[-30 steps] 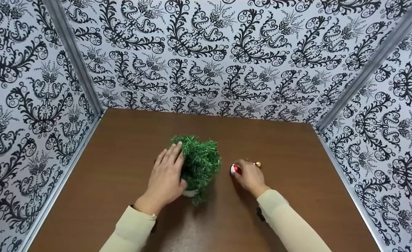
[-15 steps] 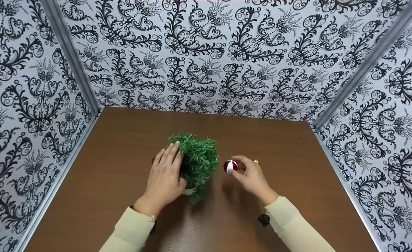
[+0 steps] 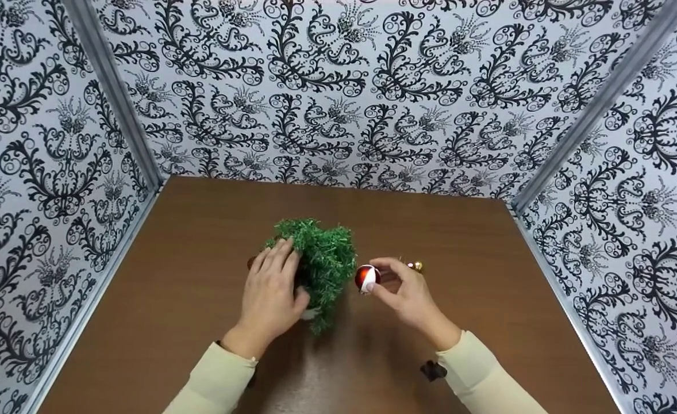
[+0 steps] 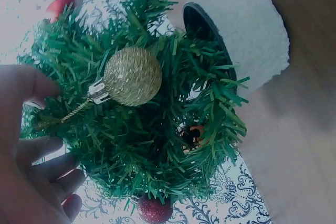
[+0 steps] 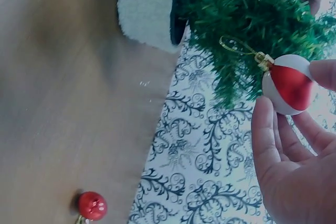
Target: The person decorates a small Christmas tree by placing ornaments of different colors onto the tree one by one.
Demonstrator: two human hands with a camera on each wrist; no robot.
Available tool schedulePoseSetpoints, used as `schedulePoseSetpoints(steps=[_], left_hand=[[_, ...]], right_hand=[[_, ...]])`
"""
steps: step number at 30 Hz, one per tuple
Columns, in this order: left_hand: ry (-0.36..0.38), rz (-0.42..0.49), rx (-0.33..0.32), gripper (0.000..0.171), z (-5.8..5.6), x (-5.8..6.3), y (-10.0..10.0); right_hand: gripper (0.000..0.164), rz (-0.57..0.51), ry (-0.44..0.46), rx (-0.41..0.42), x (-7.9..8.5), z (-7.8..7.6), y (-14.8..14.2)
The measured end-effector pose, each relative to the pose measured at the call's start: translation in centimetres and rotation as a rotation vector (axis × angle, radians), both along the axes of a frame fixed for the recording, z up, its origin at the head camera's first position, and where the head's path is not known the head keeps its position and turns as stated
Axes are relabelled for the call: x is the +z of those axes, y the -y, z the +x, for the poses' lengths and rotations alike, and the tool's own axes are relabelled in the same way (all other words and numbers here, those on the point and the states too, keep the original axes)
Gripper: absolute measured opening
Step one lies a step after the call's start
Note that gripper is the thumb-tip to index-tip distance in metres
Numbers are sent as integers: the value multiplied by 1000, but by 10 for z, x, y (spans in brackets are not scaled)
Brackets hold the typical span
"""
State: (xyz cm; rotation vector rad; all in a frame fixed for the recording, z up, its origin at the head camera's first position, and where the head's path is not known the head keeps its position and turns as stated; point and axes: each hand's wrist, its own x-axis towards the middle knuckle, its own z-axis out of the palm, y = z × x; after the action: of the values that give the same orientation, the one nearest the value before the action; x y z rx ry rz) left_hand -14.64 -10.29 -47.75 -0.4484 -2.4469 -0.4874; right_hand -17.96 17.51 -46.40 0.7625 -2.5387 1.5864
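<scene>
A small artificial Christmas tree (image 3: 330, 259) in a white pot (image 4: 252, 35) stands mid-table. My left hand (image 3: 269, 293) is at its left side, fingers spread loosely along the branches in the left wrist view. On the tree hang a gold glitter bauble (image 4: 133, 76) and, lower in that view, a red glitter bauble (image 4: 155, 209). Between thumb and fingertips my right hand (image 3: 413, 296) pinches a red-and-white bauble (image 5: 291, 85), close to the tree's right side. Its gold cap and loose string loop (image 5: 236, 46) point toward the branches in the right wrist view.
On the brown table (image 3: 212, 218), a red bauble (image 5: 92, 205) and a gold bauble (image 3: 418, 265) lie just beyond my right hand. Patterned black-and-white walls (image 3: 327, 115) with grey metal corner strips enclose the table at the back and sides.
My right hand has lifted the red-and-white bauble from the table and brought it left, close to the tree. The left hand stays at the tree, its fingers shifting slightly.
</scene>
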Motion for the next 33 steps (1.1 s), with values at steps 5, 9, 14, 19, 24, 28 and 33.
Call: schedulePoseSetpoints(steps=[5,9,14,19,24,28,33], left_hand=[[-131,50,-20,36,-1,-2,-3],[-194,85,-103,18,-3,-4,-7],[-153,75,-238,19,-3,-4,-12],[-83,30,-283,45,0,-6,-18],[-83,20,-285,48,2,-7,-25],[-118,24,-281,27,1,-9,-30],[-160,27,-298,10,1,-10,-31]], right_hand=[[40,-40,-21,59,18,13,7],[40,-76,-51,108,20,15,10],[38,-128,-2,178,12,13,11],[37,-173,75,221,-8,5,9],[35,-237,105,253,-15,3,9],[33,-271,122,274,-16,5,12],[32,-292,123,270,-19,5,12]])
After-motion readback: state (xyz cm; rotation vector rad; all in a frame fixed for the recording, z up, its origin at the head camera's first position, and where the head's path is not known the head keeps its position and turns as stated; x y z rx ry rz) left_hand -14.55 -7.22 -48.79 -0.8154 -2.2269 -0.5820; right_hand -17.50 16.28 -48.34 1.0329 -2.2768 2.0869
